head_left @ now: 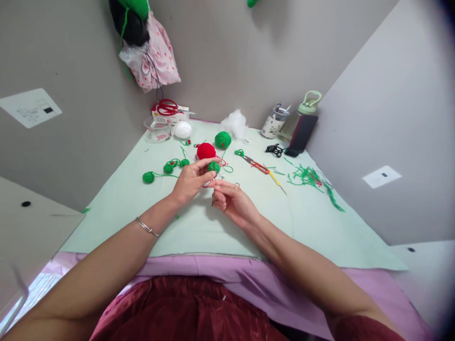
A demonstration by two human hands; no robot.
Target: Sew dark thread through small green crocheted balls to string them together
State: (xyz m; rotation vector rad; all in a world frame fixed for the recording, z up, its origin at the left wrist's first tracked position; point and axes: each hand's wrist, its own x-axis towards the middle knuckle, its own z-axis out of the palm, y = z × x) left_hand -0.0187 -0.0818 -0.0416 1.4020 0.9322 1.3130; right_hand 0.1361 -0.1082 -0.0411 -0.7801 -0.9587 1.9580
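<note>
- Left hand [192, 182]: at frame centre, over the bench [320, 227]. The grip is pinched on a small green ball [213, 166], thumb on top and fingers beneath.
- Right hand [231, 201]: just below and right of the left hand. Thumb and forefinger are pressed together close to the left fingertips. A thin red thread [208, 185] appears to be nipped there, but it is too fine to confirm. A dark sliver is noted under the palm; needle or shadow cannot be told.
- Green ball: held clear of the bench, just in front of the red yarn [205, 150], which lies beyond it. The green yarn [222, 140] lies a little farther back.
- Left of centre: three loose balls [168, 168], also green, are laid on the bench with yarn tails trailing, apart from both hands.
- Upper centre: a white ball [182, 130], stuffing [235, 124] and red scissors [167, 107] on a box.
- Right of centre: snips [259, 166] and green scraps [307, 176].
- Progress, as judged: the three loose balls are taken as made and set aside. The held ball looks rounded and closed, yet thread seems to be attached, so it is judged unfinished. Fastening off and trimming are thought to be left. Both yarns are full, so material for more is at hand.
</note>
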